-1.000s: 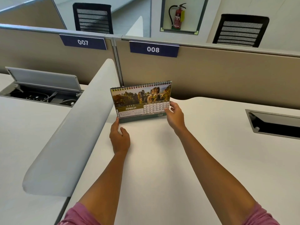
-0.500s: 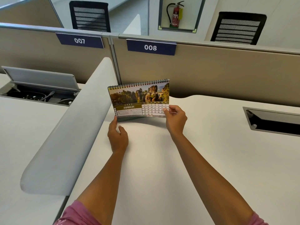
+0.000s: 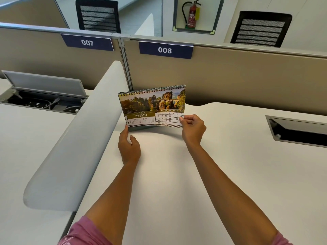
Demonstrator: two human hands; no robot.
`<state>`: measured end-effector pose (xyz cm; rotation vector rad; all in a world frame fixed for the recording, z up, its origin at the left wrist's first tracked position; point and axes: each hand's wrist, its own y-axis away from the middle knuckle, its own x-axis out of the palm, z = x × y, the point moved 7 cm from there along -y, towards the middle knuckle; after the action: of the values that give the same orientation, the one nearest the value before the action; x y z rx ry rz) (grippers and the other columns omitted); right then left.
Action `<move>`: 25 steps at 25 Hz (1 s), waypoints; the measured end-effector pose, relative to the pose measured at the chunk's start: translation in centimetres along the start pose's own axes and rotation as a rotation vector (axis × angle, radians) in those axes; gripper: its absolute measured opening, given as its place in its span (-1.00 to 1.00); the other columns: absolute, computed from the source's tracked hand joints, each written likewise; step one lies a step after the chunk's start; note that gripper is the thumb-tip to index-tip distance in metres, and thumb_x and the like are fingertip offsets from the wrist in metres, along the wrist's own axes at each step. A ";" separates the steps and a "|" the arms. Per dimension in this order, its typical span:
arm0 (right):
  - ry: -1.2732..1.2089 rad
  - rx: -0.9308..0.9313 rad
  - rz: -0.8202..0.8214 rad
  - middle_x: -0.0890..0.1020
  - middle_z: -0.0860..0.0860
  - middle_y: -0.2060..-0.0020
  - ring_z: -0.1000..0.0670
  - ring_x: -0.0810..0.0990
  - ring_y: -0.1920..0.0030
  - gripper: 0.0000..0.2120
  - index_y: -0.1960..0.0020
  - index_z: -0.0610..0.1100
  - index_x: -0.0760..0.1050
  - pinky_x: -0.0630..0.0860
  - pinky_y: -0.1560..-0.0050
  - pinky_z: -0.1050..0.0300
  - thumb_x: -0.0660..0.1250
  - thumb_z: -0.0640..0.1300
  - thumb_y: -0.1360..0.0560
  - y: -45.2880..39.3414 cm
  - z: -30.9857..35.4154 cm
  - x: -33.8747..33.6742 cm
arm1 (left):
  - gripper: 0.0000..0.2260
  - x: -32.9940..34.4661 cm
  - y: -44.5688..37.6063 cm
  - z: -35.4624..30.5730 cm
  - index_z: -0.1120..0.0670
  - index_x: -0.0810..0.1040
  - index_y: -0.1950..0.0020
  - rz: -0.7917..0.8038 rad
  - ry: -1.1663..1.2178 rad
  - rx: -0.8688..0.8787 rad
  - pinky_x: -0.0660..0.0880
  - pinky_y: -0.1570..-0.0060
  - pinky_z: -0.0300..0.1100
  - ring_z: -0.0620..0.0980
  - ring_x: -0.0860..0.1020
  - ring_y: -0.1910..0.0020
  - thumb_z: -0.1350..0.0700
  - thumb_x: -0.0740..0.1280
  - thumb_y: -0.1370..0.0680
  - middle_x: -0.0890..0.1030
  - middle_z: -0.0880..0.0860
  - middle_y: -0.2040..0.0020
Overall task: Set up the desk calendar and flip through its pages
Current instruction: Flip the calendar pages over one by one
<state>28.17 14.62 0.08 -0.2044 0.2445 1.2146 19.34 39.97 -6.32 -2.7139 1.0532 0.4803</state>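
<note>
On the white table [image 3: 177, 183], the left hand [image 3: 128, 147] is rested with a loose, empty grip beside the desk calendar [image 3: 153, 107]. Its March page's lower right corner is pinched by the right hand [image 3: 192, 129]. A beige partition [image 3: 230, 76] is seen behind.

The desk calendar [image 3: 153, 107] at centre frame shows a green and golden-brown rock landscape, an olive band with white MARCH lettering, and a white grid of black dates. The tabletop [image 3: 177, 183] is plain off-white. The partition [image 3: 230, 76] behind is beige, carrying navy labels [image 3: 165, 50] with white numbers. At upper centre, a red fire extinguisher [image 3: 192, 15]. Both sleeves [image 3: 85, 232] at the bottom edge are pink.
</note>
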 end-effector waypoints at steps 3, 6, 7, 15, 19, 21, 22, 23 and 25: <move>-0.004 -0.001 0.002 0.70 -0.14 0.01 0.01 0.65 0.11 -0.86 -0.01 -0.23 0.57 0.55 0.25 0.37 0.43 -0.19 -0.49 0.0 0.1 -0.1 | -0.60 0.1 0.0 0.0 0.08 0.38 -0.47 0.001 0.004 -0.002 0.34 -0.37 -0.06 0.09 0.42 -0.43 0.27 0.18 -0.63 0.46 0.08 -0.44; -0.029 -0.030 -0.013 0.69 -0.12 -0.03 -0.01 0.66 0.04 -0.85 -0.03 -0.22 0.58 0.58 0.16 0.31 0.42 -0.18 -0.50 0.3 0.3 -0.5 | -0.60 0.0 0.0 -0.1 0.09 0.39 -0.46 0.004 0.018 0.011 0.35 -0.35 -0.11 0.09 0.43 -0.41 0.29 0.17 -0.62 0.47 0.09 -0.42; -0.039 -0.037 -0.018 0.69 -0.11 -0.04 0.01 0.63 0.02 -0.85 -0.03 -0.21 0.59 0.59 0.12 0.26 0.43 -0.18 -0.49 0.5 0.4 -0.6 | -0.60 -0.1 0.1 -0.1 0.10 0.39 -0.46 0.008 0.023 0.011 0.35 -0.34 -0.12 0.09 0.43 -0.41 0.29 0.17 -0.62 0.47 0.10 -0.42; -0.284 0.106 0.145 0.68 -0.04 0.02 -0.04 0.68 0.00 -0.89 -0.04 -0.12 0.54 0.66 0.11 0.16 0.36 -0.12 -0.54 1.3 0.4 -0.4 | -0.62 -0.3 0.4 -0.7 0.09 0.41 -0.45 0.021 0.079 0.051 0.37 -0.25 -0.23 0.05 0.46 -0.36 0.27 0.17 -0.63 0.52 0.08 -0.38; -0.621 0.326 0.417 0.66 -0.14 -0.09 -0.08 0.64 -0.10 -0.61 -0.19 -0.17 0.50 0.61 0.01 0.06 0.13 0.10 -0.62 2.5 1.8 0.4 | -0.63 -0.4 0.5 -0.8 0.12 0.44 -0.42 0.016 0.095 0.050 0.39 -0.19 -0.21 0.10 0.50 -0.33 0.28 0.22 -0.61 0.55 0.12 -0.33; -0.777 0.415 0.518 0.63 -0.17 -0.16 -0.13 0.62 -0.14 -0.44 -0.30 -0.18 0.48 0.59 -0.07 -0.02 0.04 0.23 -0.60 3.0 2.9 0.2 | -0.67 -0.5 0.6 -0.7 0.14 0.46 -0.37 0.010 0.104 0.037 0.42 -0.16 -0.18 0.15 0.51 -0.31 0.27 0.25 -0.60 0.56 0.15 -0.30; -0.831 0.439 0.544 0.62 -0.18 -0.18 -0.14 0.62 -0.15 -0.37 -0.33 -0.16 0.47 0.59 -0.10 -0.04 0.00 0.29 -0.58 3.1 3.4 0.1 | -0.69 -0.5 0.5 -0.6 0.16 0.47 -0.35 0.004 0.095 0.021 0.42 -0.15 -0.17 0.17 0.52 -0.29 0.26 0.24 -0.61 0.56 0.17 -0.29; -0.877 0.454 0.560 0.63 -0.18 -0.18 -0.16 0.62 -0.14 -0.33 -0.34 -0.15 0.47 0.58 -0.11 -0.06 -0.03 0.33 -0.56 3.2 3.8 -0.1 | -0.71 -0.6 0.4 -0.4 0.17 0.47 -0.34 -0.002 0.076 0.001 0.41 -0.15 -0.18 0.18 0.52 -0.28 0.26 0.22 -0.61 0.56 0.18 -0.28; -0.953 0.459 0.594 0.64 -0.18 -0.17 -0.17 0.63 -0.13 -0.28 -0.30 -0.12 0.50 0.57 -0.13 -0.09 -0.05 0.40 -0.52 3.2 5.0 -0.1 | -0.68 -0.5 0.3 -0.4 0.15 0.46 -0.37 -0.002 0.055 0.002 0.36 -0.21 -0.22 0.14 0.50 -0.31 0.27 0.17 -0.63 0.54 0.15 -0.32</move>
<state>25.47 17.06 4.80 0.8937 -0.2788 1.6628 18.83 39.97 -5.82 -2.7408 1.0642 0.4070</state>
